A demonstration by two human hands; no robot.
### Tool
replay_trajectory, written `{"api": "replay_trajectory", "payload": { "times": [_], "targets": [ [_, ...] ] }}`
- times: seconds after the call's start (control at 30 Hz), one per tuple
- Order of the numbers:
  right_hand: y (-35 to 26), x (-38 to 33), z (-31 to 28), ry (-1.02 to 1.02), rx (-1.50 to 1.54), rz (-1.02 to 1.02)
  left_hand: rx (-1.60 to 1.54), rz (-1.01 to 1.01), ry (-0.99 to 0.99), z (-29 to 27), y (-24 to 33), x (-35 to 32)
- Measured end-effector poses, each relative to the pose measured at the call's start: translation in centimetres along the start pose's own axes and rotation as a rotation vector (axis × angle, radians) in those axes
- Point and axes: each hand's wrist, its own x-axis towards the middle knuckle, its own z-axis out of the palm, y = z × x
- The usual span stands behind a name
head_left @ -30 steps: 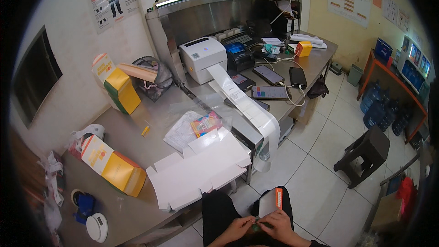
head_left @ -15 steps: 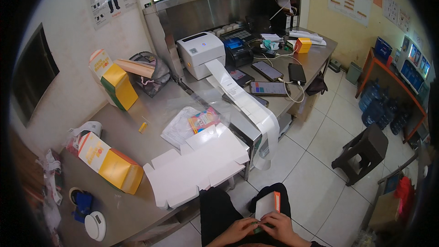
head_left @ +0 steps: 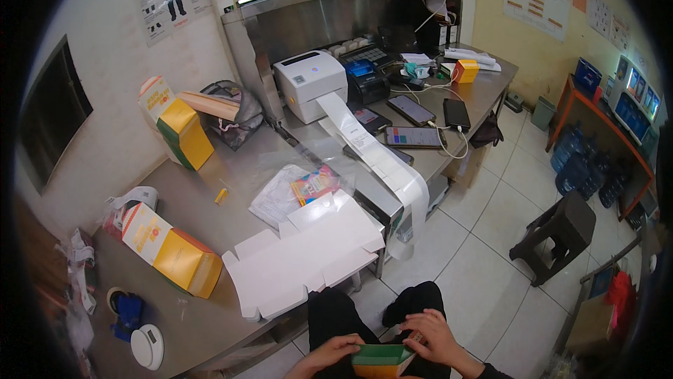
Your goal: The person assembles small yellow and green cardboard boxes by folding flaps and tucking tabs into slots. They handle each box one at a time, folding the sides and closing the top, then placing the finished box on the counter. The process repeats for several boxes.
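Observation:
Over my lap, at the lower edge, is a small folding carton (head_left: 377, 359) with green and yellow-orange panels. My left hand (head_left: 334, 353) is closed on its left edge, the thumb along the top. At the carton's right end, my right hand (head_left: 432, 337) has its fingers bent over a narrow flap and pinches it. Part of the carton's lower side is cut off by the picture's edge. On the table just ahead lies a flat, unfolded white carton blank (head_left: 294, 256), with its front edge close to my knees.
Two yellow-and-white cartons (head_left: 175, 251) and a round white scale (head_left: 146, 347) lie at left. A label printer (head_left: 310, 84) trails a long paper strip (head_left: 375, 158) over the table edge. Phones (head_left: 414, 136) with cables rest behind. A dark stool (head_left: 557, 235) stands at right.
The carton has turned from its white side to its green and yellow side and come lower, nearer me. My hands have moved apart, from meeting at its near end to its two sides.

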Motion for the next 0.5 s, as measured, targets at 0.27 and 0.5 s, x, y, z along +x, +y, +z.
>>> {"api": "replay_trajectory", "payload": {
  "times": [0.27, 0.5],
  "targets": [
    [1.7, -0.7, 2.6, -0.353, 0.265, 0.144, 0.318, 0.047, -0.099, 0.2, 2.8, -0.6],
    [1.4, -0.3, 1.9, -0.312, 0.12, 0.047, 0.897, 0.154, -0.064, 4.3, 6.2, 2.7]
  ]
}}
